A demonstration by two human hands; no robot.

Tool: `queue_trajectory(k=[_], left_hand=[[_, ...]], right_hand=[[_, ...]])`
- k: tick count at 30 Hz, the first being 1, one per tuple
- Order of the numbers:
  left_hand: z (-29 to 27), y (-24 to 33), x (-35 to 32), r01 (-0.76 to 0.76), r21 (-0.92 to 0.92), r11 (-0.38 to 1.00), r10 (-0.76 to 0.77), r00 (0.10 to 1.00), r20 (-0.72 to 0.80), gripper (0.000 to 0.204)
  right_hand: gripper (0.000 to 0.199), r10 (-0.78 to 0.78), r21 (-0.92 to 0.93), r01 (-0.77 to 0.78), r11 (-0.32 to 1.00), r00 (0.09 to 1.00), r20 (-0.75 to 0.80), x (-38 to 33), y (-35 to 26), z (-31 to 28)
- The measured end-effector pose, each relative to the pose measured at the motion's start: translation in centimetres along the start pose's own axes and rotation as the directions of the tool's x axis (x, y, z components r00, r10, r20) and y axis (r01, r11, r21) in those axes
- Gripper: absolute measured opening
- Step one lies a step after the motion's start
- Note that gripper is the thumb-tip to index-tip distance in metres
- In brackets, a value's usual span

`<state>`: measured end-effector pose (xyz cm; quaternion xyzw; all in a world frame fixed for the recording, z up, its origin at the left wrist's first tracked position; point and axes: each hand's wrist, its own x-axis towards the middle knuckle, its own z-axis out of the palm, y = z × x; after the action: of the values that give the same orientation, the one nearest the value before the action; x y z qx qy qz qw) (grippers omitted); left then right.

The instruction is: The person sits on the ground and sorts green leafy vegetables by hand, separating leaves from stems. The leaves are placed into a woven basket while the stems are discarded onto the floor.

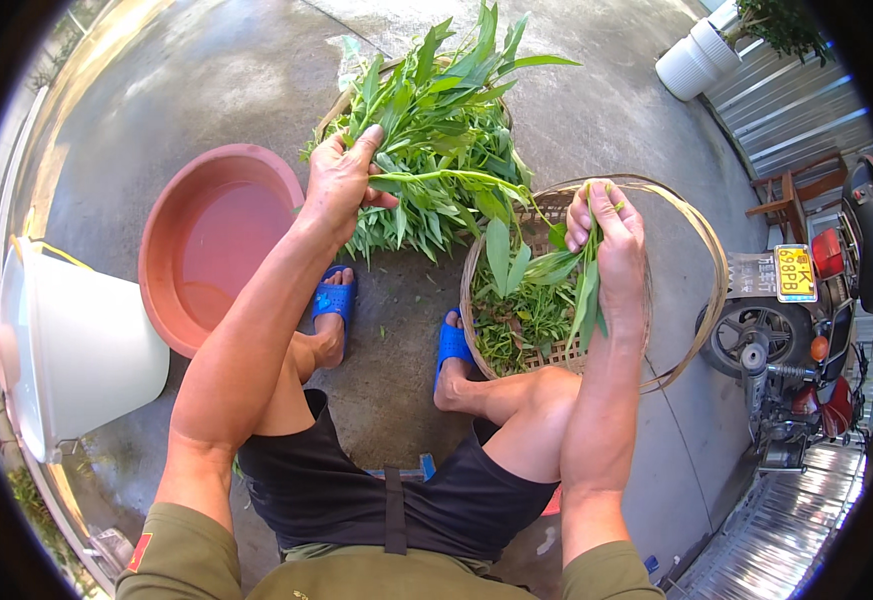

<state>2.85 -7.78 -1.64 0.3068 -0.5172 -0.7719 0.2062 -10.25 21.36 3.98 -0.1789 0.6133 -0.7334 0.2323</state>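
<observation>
1. In the head view, you sit low on a concrete floor (596, 110), knees apart, blue sandals (334, 298) on both feet.
2. To your far left lies a white bucket (81, 345) on its side; a red basin (211, 240) sits just beside it, near your left foot.
3. Straight ahead, far from you, a big pile of greens (436, 140) lies heaped on the floor, its long leaves fanning up and away.
4. To your right, a woven basket (701, 250) holds picked leaves (521, 320), close beside your right foot.
5. Further right stands a motorbike (806, 330); a white pot (691, 60) stands at the far right.
6. Nothing blocks either hand; the pile and basket lie close together between them.
7. Your left hand (338, 185) is closed around stems at the pile's left edge, fingers curled over them.
8. Your right hand (611, 245) is over the basket, fingers pinched shut on a few stalks (581, 285), whose leaves hang down toward the basket.
</observation>
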Motion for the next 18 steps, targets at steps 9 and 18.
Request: queue_trajectory(k=[9,18], left_hand=[[1.3,0.0,-1.0,-0.091,0.159,0.983,0.087,0.996,0.033,0.034],[3.0,-0.1,-2.1,-0.134,0.217,0.967,0.119,0.99,0.079,0.034]], right_hand=[[0.019,-0.316,-0.501,0.317,0.805,0.945,0.089,-1.0,0.6,5.6],[0.018,-0.332,-0.667,0.463,0.584,0.886,0.324,-0.9,1.7,6.9]])
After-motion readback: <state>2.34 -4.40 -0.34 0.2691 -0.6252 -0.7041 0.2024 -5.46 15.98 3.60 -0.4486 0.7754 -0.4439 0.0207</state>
